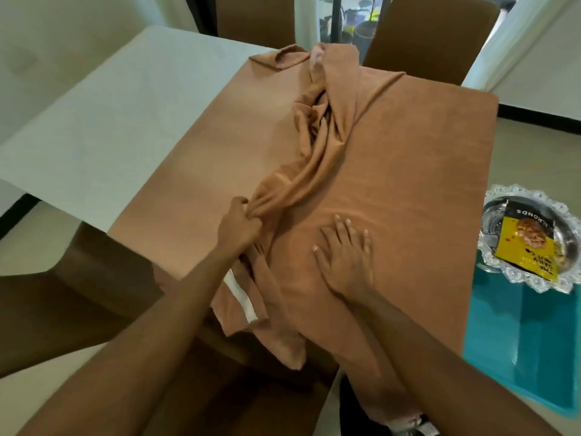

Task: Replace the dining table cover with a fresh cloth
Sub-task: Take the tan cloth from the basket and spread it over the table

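On table (110, 121): left grip (240, 226) pinches bunched tan cloth (393, 158); right grip (345, 256) flat, spread.

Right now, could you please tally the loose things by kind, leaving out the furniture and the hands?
Cloths: 2 (brown cloth, teal cloth)
Trays: 1 (silver tray)
Packets: 1 (yellow packet)
Total: 4

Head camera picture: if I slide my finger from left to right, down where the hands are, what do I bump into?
Brown chair → left hand, gripping the bunched brown cloth → right hand, flat on the cloth → silver tray holding a yellow packet.
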`<act>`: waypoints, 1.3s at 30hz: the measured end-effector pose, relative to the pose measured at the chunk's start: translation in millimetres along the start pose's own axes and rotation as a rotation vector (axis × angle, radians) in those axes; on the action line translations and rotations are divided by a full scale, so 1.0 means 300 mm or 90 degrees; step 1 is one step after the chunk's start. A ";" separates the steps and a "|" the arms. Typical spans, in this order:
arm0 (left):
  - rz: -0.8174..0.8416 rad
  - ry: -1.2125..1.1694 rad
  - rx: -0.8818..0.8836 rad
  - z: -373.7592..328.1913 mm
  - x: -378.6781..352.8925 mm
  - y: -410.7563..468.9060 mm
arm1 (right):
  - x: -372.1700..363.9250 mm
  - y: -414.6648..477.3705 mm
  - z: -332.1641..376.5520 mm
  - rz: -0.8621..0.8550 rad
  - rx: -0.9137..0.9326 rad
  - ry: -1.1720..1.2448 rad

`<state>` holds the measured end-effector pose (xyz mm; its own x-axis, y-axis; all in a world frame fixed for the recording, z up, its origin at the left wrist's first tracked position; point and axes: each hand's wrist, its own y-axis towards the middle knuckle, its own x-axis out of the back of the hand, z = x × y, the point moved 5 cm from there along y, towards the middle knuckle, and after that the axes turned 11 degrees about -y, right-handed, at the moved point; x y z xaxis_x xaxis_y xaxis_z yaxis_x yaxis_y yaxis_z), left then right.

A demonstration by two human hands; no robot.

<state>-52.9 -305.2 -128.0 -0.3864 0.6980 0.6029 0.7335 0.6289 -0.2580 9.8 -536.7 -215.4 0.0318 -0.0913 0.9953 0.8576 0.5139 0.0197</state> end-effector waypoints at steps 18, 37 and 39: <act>0.078 0.182 0.011 0.251 0.156 -0.072 | 0.006 0.031 0.409 0.012 -0.088 0.157; 0.259 0.106 0.141 0.390 0.575 0.168 | 0.049 0.053 0.635 0.012 -0.105 -0.038; 0.330 0.097 0.079 0.396 0.496 0.138 | 0.042 0.100 0.738 0.007 -0.094 -0.060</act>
<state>-146.5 -134.6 -138.5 0.1002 0.8753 0.4731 0.7315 0.2575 -0.6313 -77.7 -333.7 -181.4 -0.0011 -0.0020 1.0000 0.9238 0.3829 0.0018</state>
